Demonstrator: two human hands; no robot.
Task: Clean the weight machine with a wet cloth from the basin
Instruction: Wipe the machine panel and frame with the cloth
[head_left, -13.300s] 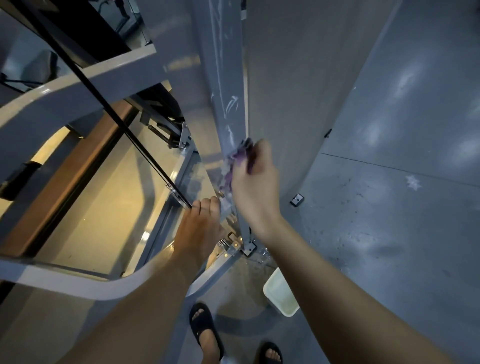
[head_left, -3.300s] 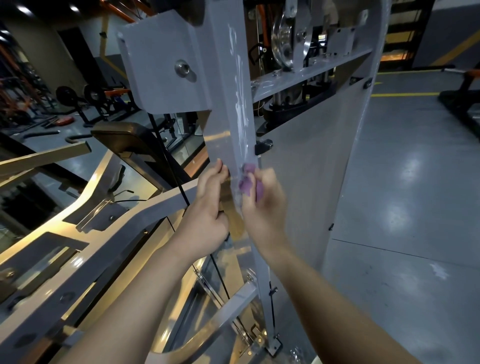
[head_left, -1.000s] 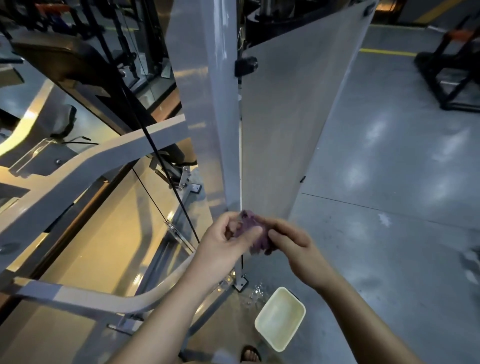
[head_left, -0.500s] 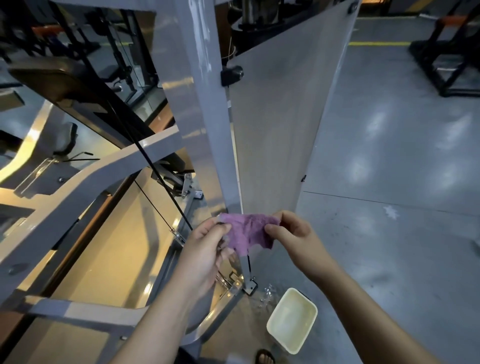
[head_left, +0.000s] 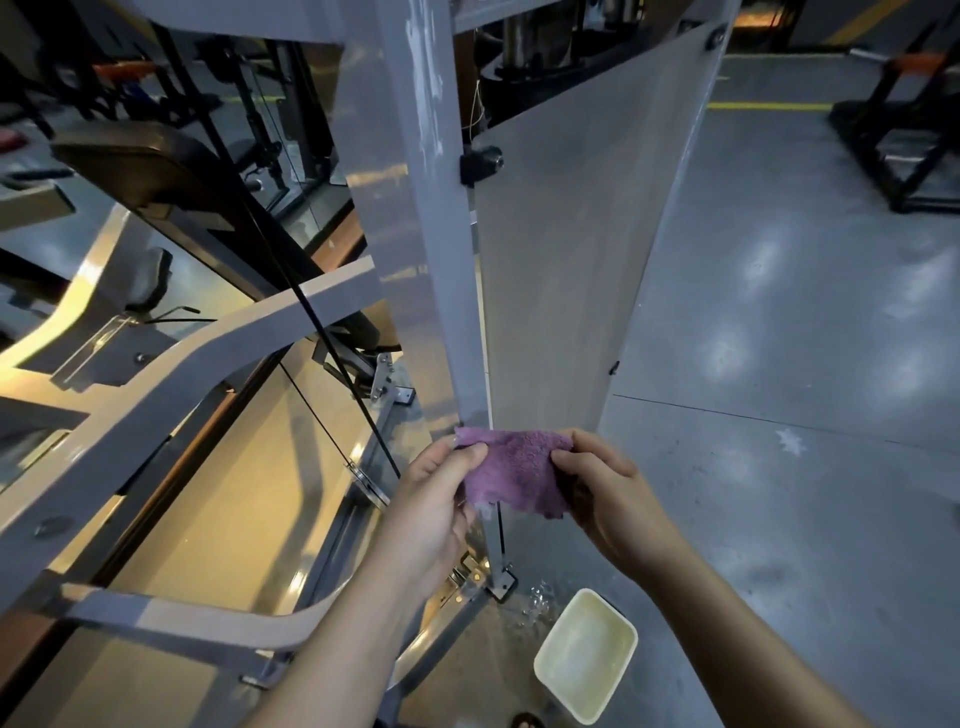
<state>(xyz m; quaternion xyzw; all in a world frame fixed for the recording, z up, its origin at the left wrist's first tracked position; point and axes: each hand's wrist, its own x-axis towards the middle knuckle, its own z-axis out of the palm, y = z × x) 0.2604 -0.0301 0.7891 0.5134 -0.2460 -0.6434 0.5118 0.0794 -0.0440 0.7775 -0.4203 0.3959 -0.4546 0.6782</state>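
A small purple cloth (head_left: 517, 475) hangs spread flat between my hands, in front of the lower part of the weight machine's grey upright post (head_left: 426, 249). My left hand (head_left: 436, 506) pinches its upper left corner between thumb and fingers. My right hand (head_left: 605, 491) pinches its right edge. On the floor below stands the pale rectangular basin (head_left: 586, 656), just right of the post's foot. A frosted side panel (head_left: 576, 249) is fixed to the post.
The machine's grey curved frame bars (head_left: 171, 395) and a black cable (head_left: 311, 312) fill the left side. Water drops (head_left: 535, 603) lie on the concrete floor by the basin. Another black rack (head_left: 904, 140) stands far right. The grey floor (head_left: 789, 415) stretches to the right.
The cloth was bunched between my hands a second ago; now it is pulled out flat. Earlier my right hand wiped the post with it while my left rested on the frame.
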